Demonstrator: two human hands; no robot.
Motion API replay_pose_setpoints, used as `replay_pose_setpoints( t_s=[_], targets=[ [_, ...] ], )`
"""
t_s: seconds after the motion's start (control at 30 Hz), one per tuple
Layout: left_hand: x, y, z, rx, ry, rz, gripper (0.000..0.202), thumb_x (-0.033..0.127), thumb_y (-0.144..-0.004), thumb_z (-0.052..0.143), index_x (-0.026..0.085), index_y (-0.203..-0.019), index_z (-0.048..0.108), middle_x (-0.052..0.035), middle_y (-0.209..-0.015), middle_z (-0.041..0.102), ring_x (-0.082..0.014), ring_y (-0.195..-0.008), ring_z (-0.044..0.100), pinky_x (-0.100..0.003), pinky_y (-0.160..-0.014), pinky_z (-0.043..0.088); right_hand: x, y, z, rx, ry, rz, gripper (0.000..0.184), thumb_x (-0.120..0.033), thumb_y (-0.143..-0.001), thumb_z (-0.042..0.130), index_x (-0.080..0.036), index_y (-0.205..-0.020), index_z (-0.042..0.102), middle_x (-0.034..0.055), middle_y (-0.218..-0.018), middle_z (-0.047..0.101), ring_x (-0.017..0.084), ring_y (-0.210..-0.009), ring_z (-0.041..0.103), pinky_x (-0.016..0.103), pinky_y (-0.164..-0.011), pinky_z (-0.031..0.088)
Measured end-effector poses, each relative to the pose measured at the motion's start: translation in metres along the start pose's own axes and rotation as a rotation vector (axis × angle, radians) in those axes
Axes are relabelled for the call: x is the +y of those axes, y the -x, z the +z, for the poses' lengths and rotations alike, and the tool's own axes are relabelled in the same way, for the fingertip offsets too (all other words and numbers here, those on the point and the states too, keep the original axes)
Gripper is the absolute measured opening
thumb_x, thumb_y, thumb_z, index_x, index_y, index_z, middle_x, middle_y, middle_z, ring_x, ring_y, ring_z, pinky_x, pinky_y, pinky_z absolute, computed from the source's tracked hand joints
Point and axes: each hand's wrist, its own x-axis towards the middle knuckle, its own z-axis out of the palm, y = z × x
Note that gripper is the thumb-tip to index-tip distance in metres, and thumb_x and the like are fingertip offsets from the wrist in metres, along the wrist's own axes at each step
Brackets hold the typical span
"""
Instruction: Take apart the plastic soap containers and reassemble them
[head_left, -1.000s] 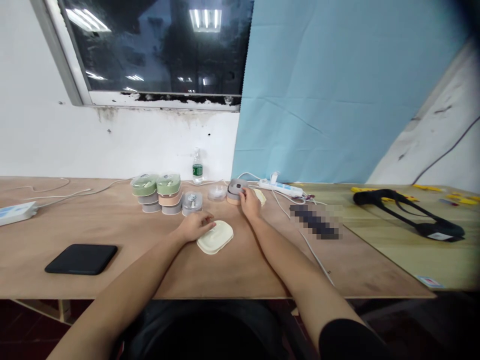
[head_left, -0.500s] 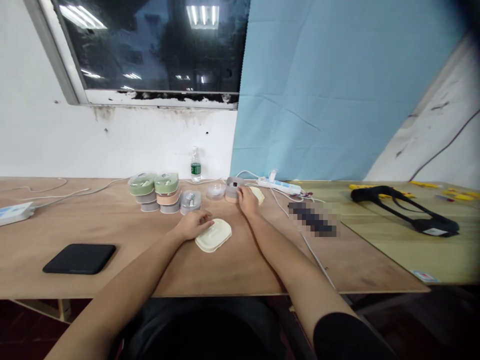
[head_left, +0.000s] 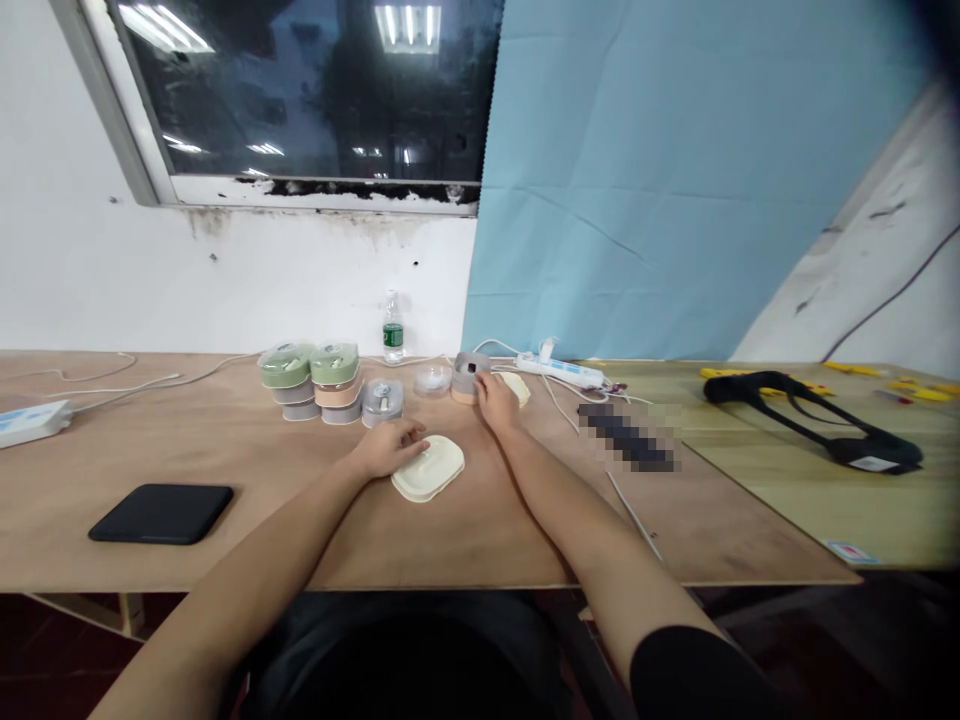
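My left hand [head_left: 388, 447] lies on the table with its fingers loosely stretched out, their tips at the near-left edge of a cream-coloured lid-like piece [head_left: 431, 470]. That piece lies flat and seems to be more than one layer. Farther back, my right hand [head_left: 498, 400] has its fingers against the right side of a small grey container [head_left: 470, 366], which sits on a peach one [head_left: 462, 397]. Part of its grip is hidden behind the container. Another cream piece [head_left: 517, 386] shows just beyond my right hand. A clear round lid [head_left: 433, 381] lies left of the grey container.
Stacked green, peach and grey lidded boxes [head_left: 335, 366] stand at the back left, beside a single grey box [head_left: 382, 403]. Behind is a water bottle [head_left: 392, 330]. A black flat case [head_left: 161, 514], power strip [head_left: 562, 370], cables and a black frame-like object [head_left: 810, 420] lie around.
Both hands and the objects keep their places; the whole view shifts very slightly.
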Motion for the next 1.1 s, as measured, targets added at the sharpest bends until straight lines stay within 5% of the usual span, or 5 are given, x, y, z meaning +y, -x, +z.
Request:
replay_pose_setpoints(
  t_s=[0.2, 0.43, 0.63, 0.93, 1.1],
  targets=[
    [-0.005, -0.001, -0.002, 0.061, -0.065, 0.011, 0.039, 0.048, -0.086, 0.05, 0.019, -0.109, 0.062, -0.0047, -0.094, 0.068, -0.017, -0.076, 0.062, -0.029, -0.07, 0.048, -0.021, 0.013, -0.019, -0.032, -0.149, -0.092, 0.04, -0.035, -0.092, 0.043, -0.019, -0.127, 0.052, 0.0105, -0.107, 0.064, 0.023, -0.093, 0.059, 0.035, -0.082, 0.047],
    [-0.017, -0.002, -0.01, 0.321, -0.179, -0.165, 0.04, 0.048, -0.088, 0.046, 0.021, -0.117, 0.058, -0.0089, -0.121, 0.057, -0.0215, -0.097, 0.062, -0.034, -0.083, 0.05, -0.055, 0.057, -0.054, -0.587, -0.408, -0.535, 0.062, -0.056, -0.078, 0.062, -0.02, -0.128, 0.054, 0.0109, -0.123, 0.059, 0.026, -0.11, 0.055, 0.039, -0.097, 0.042],
    [-0.028, -0.004, -0.01, 0.258, -0.249, -0.39, 0.063, 0.055, -0.083, 0.051, 0.022, -0.136, 0.043, -0.0147, -0.149, 0.03, -0.0319, -0.124, 0.048, -0.043, -0.098, 0.043, -0.062, 0.063, -0.048, -0.739, -0.364, -0.451, 0.086, -0.065, -0.057, 0.074, -0.022, -0.129, 0.056, 0.0123, -0.144, 0.042, 0.033, -0.129, 0.042, 0.045, -0.107, 0.032],
    [-0.033, -0.003, -0.007, 0.129, -0.213, -0.455, 0.077, 0.063, -0.081, 0.046, 0.021, -0.144, 0.031, -0.019, -0.154, 0.014, -0.0349, -0.125, 0.047, -0.045, -0.098, 0.042, -0.041, 0.044, -0.043, -0.271, -0.434, -0.116, 0.05, -0.059, -0.089, 0.04, -0.017, -0.078, 0.065, 0.003, -0.069, 0.064, 0.017, -0.065, 0.058, 0.026, -0.063, 0.045],
    [-0.035, -0.003, -0.005, 0.133, -0.225, -0.453, 0.078, 0.065, -0.08, 0.046, 0.023, -0.144, 0.029, -0.0181, -0.155, 0.012, -0.0349, -0.123, 0.049, -0.045, -0.097, 0.041, -0.002, 0.023, -0.042, 0.259, -0.617, 0.351, 0.051, -0.058, -0.086, 0.041, -0.014, -0.105, 0.058, 0.0078, -0.088, 0.066, 0.017, -0.066, 0.061, 0.027, -0.059, 0.048]
  ],
)
